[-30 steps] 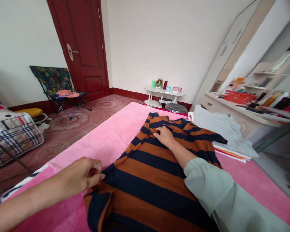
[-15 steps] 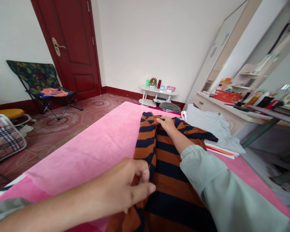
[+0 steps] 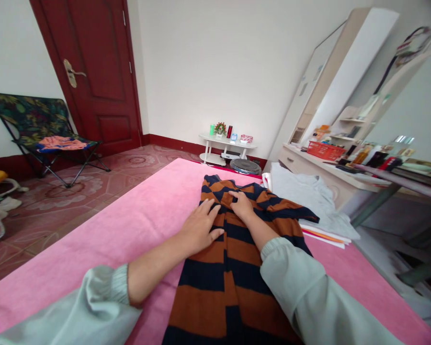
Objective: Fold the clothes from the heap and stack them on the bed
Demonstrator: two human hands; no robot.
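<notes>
A brown and navy striped shirt (image 3: 249, 278) lies on the pink bed cover (image 3: 147, 206), its left side folded in toward the middle. My left hand (image 3: 201, 225) rests flat on the folded layer near the left edge, fingers spread. Higher up, close to the collar end, my right hand (image 3: 241, 205) lies on the fabric with its fingers apart. Neither hand grips the cloth. One sleeve stretches out to the right, touching or overlapping a pile of folded clothes. The shirt's near end runs out of view at the bottom.
Folded light grey clothes (image 3: 301, 191) lie on the bed's right side. Beyond stands a dresser (image 3: 309, 160) with a red basket (image 3: 325, 150) and bottles. A small white table (image 3: 226, 140) is by the far wall; a folding chair (image 3: 32, 120) stands left near the door (image 3: 89, 72).
My left hand has moved forward from the near end of the shirt and opened flat on the fold. My right hand has shifted slightly toward me. The view has turned a little right.
</notes>
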